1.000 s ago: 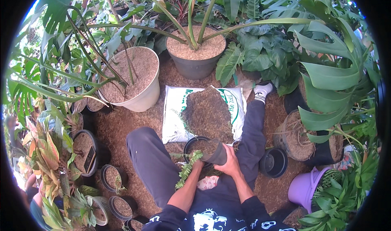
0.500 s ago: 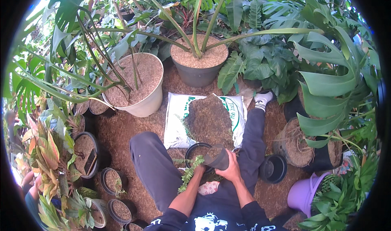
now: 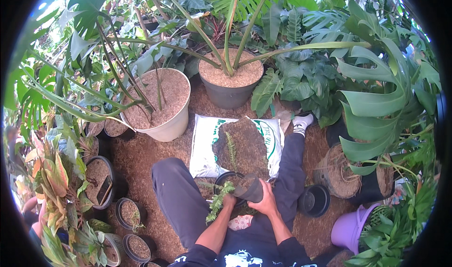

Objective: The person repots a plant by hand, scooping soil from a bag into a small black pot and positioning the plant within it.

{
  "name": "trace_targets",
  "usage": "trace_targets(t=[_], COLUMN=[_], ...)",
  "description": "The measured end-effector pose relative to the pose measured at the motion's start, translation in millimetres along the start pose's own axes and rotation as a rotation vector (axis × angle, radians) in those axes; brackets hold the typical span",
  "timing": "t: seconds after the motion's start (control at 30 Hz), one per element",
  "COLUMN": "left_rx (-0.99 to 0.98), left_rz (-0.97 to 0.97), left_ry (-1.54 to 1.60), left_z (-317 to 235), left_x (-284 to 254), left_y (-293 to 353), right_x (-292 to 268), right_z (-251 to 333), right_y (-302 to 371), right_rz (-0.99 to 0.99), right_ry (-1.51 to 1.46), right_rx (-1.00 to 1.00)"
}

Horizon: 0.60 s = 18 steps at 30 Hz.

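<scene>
A dark plastic pot (image 3: 252, 190), tilted to the left with soil in it, is gripped by my right hand (image 3: 266, 200). Its mouth leans over a wider black pot (image 3: 217, 188) between my legs. My left hand (image 3: 229, 201) is at this lower pot, closed around the base of a fern (image 3: 220, 200); its fingertips are hidden by fronds and the pot. Green fronds spread to the left and up from there. Just beyond lies a white bag (image 3: 201, 147), torn open on top, with dark soil (image 3: 247, 142) showing.
An unfilled black pot (image 3: 314, 201) stands right of my leg. A purple pot (image 3: 347, 227) is at lower right. Large white (image 3: 174, 125) and grey (image 3: 230, 95) planters stand behind the bag. Several small soil-filled pots line the left, one holding a phone-like dark object (image 3: 104, 190).
The view has tipped slightly, so the scene sits lower. A fern frond now stands out over the soil in the bag. Both hands keep nearly the same place, the right still holding the tilted pot.
</scene>
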State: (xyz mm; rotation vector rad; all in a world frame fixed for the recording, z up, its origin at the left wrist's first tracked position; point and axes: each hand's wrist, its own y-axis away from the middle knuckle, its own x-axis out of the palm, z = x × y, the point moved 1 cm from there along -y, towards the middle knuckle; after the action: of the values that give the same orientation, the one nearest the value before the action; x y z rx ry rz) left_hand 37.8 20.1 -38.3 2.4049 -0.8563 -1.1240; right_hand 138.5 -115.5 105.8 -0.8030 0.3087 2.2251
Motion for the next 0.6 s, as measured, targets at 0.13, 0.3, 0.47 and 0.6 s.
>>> trace_targets(t=[0.13,0.3,0.47,0.6], left_rx=[0.077,0.178,0.150,0.122], left_rz=[-0.193,-0.240,-0.116,-0.230], left_ry=[0.201,0.150,0.313,0.251], left_z=[-2,32,9,19], left_x=[5,23,30,23], left_y=[-1,-28,-13,-26], right_x=[2,4,-8,-1], right_z=[-6,3,-10,-3], right_y=[2,0,5,4], right_rz=[0.031,0.020,-0.020,-0.045], right_ry=[0.052,0.018,0.034,0.031], right_rx=[0.022,0.032,0.040,0.010])
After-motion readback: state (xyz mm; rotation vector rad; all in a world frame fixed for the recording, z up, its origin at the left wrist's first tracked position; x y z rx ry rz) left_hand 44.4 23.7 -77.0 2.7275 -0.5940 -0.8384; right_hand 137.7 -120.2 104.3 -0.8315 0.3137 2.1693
